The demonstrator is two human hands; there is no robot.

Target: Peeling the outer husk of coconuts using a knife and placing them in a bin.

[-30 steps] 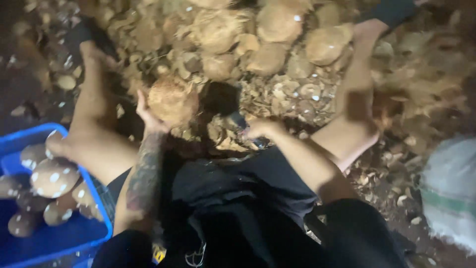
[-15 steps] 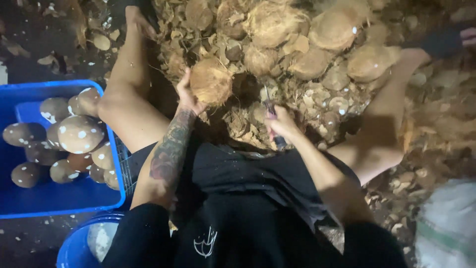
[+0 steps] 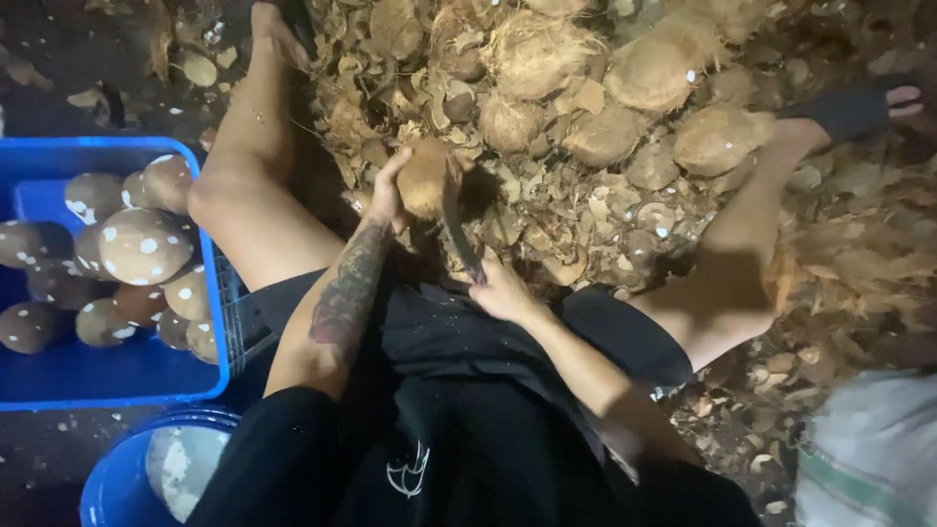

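1. Nearest the camera is the person's dark top and shorts; both forearms reach forward from it, the left one tattooed.
2. At the bottom left stands a round blue bucket with a pale, speckled coconut inside it.
3. At the bottom right lies a white woven sack with a green stripe.
4. The right hand is closed round the handle of a curved knife; its dark blade rises from the fist and its upper part lies against the coconut.
5. The left hand cups a brown coconut from the left side, fingers curled round its top and thumb below, holding it up between the knees.
6. This coconut sits in the middle of the view, just in front of the heap of husk, and touches the knife blade on its right side.
7. Left of the left knee is a blue plastic crate holding shelled brown coconuts with white spots.
8. Both bare legs stretch forward on either side of the work; the right foot wears a dark sock.
9. Beyond the hands lies a pile of husk scraps, broken and curled.
10. Farthest away, several fibrous unshelled coconuts rest on top of that pile.
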